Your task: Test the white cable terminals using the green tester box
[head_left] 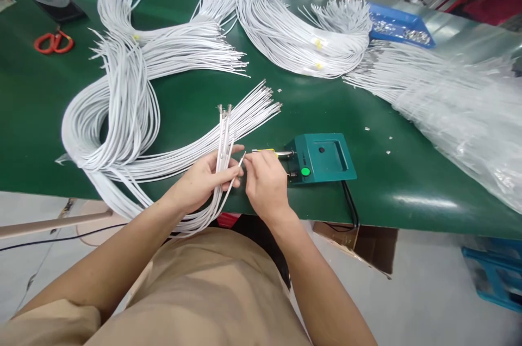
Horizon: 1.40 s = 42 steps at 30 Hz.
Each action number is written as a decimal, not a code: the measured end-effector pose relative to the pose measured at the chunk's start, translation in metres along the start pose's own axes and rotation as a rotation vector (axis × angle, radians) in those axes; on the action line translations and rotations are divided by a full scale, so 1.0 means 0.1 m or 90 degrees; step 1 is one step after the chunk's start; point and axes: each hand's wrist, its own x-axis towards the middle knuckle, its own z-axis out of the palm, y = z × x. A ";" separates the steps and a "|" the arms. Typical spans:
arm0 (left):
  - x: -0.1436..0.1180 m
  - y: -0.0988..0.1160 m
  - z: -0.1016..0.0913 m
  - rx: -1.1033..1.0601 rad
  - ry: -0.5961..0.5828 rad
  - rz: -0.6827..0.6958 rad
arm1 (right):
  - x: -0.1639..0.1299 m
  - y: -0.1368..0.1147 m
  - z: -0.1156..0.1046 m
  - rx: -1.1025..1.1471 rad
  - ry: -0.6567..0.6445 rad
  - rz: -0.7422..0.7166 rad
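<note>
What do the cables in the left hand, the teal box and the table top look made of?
Cables: white plastic-looking jacket, matte, with small silvery metal tips. Teal box: likely moulded plastic, smooth satin faces, lit green button. Table top: green mat, probably rubber or vinyl, glossy with light reflections.

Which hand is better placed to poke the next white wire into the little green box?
Probably the right hand: it pinches one wire tip and sits beside the green box. The left hand is full, gripping a bunch of white wires.
</note>
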 end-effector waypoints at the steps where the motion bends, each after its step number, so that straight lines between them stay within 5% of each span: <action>1: 0.02 0.01 0.00 -0.019 -0.031 -0.022 | 0.00 0.04 -0.02 -0.086 -0.017 -0.057; 5: 0.11 0.03 0.03 -0.027 -0.073 -0.045 | 0.08 0.20 -0.24 -0.256 -0.074 -0.161; 10: 0.20 0.00 0.10 0.070 -0.032 -0.001 | 0.24 0.37 -0.49 -0.288 -0.141 -0.103; 17: 0.27 -0.08 0.12 0.170 0.022 0.052 | 0.35 0.46 -0.57 -0.254 -0.221 -0.107; 38: 0.31 -0.09 0.20 0.248 0.115 -0.007 | 0.37 0.46 -0.55 -0.238 -0.197 -0.081; 42: 0.30 -0.09 0.18 0.250 0.106 -0.009 | 0.29 0.37 -0.55 -0.167 -0.121 -0.076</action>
